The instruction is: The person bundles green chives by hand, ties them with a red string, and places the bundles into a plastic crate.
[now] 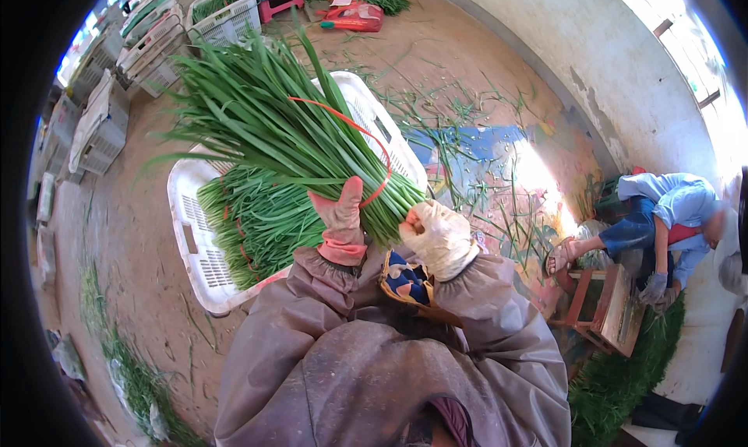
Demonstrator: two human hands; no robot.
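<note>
A thick bunch of garlic chives (273, 120) lies slantwise in front of me, leaves to the upper left and pale stem ends to the lower right. A loose red band (379, 143) loops over it. My left hand (343, 221), in a pink glove, is closed on the bunch from below, thumb up; its other fingers are mostly hidden. My right hand (438, 241), in a whitish glove, has its fingers curled against the stem ends. Under the bunch stands a white plastic crate (191, 244) holding tied bunches of chives (261, 213).
At the right a person (662, 221) bends beside a wooden stool (604, 307), near a green heap of chives (623, 385). Loose leaves litter the floor (467, 65). More crates (101, 128) stand at the left; a red bag (354, 16) lies at the back.
</note>
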